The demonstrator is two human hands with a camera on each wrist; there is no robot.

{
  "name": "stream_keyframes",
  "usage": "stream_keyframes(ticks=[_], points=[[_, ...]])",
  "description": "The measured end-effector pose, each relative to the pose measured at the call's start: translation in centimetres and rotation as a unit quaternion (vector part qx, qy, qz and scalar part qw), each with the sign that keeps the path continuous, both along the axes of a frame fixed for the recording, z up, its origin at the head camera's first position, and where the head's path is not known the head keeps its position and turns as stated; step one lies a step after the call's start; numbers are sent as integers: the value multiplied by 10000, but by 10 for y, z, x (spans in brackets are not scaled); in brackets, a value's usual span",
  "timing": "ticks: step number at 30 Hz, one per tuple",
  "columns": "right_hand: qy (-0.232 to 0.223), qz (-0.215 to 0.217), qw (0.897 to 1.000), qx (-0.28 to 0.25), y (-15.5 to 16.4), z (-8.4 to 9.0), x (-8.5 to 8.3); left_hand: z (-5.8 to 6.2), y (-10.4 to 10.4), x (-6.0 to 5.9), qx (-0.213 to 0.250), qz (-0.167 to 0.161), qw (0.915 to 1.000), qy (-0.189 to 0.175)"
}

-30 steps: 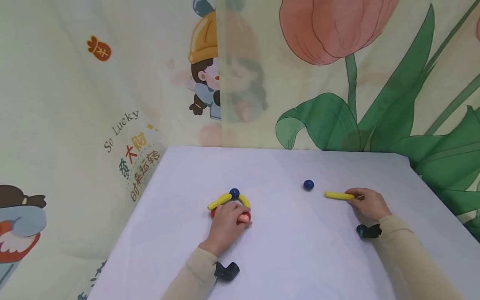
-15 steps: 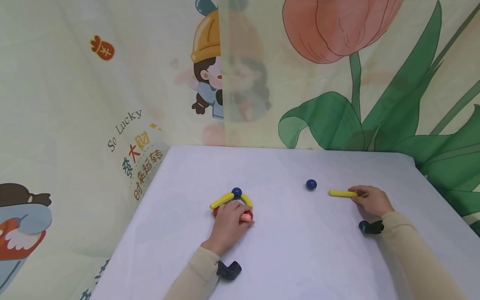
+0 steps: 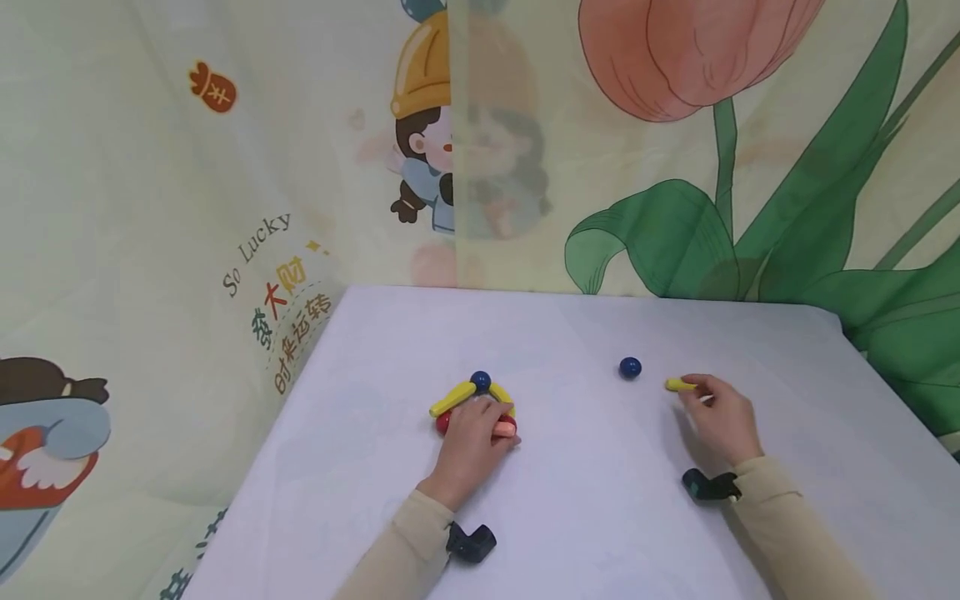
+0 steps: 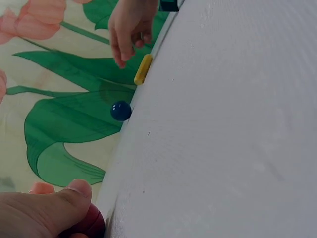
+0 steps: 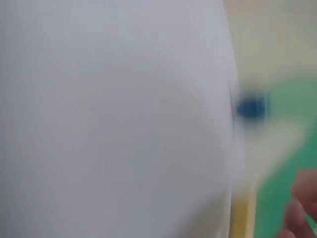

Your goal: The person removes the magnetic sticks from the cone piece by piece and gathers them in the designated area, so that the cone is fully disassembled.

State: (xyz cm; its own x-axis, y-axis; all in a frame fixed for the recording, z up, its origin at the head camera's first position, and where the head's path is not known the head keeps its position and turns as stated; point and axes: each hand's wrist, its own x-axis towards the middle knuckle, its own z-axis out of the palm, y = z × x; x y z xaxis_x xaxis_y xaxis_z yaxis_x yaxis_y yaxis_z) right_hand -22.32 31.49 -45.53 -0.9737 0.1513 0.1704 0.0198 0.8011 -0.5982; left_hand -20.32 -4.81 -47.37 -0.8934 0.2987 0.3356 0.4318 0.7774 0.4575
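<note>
Two yellow rods (image 3: 453,399) are seen touching one blue ball (image 3: 481,381), and below them two red balls (image 3: 443,423) are partly covered by the left hand (image 3: 469,443), all upon the white bench (image 3: 592,483). With curled fingers of this hand, a pink rod (image 3: 505,429) is pinched beside one red ball. Well apart, a loose yellow rod (image 4: 143,69) is laid near a second blue ball (image 3: 630,367). Just beside this rod, the right hand (image 3: 724,421) is held with fingers loosely bent; a gap between them is shown in the left wrist view.

Glossy blue ball (image 4: 121,110), smooth yellow stick (image 4: 143,69), matt white tablecloth (image 3: 577,500)
</note>
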Motion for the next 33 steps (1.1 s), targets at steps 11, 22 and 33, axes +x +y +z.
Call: stream_keyframes(ticks=[11,22,33], points=[[85,2410,9679,-706,-163,-7,23,7,-2,3,819,-344,9943,-588],[443,2356,9672,-842,-190,-10,20,11,-14,-1,197,-604,9963,574],[-420,1708,9753,-1338,-174,-5,15,11,-37,-7,-223,64,9936,-1109]])
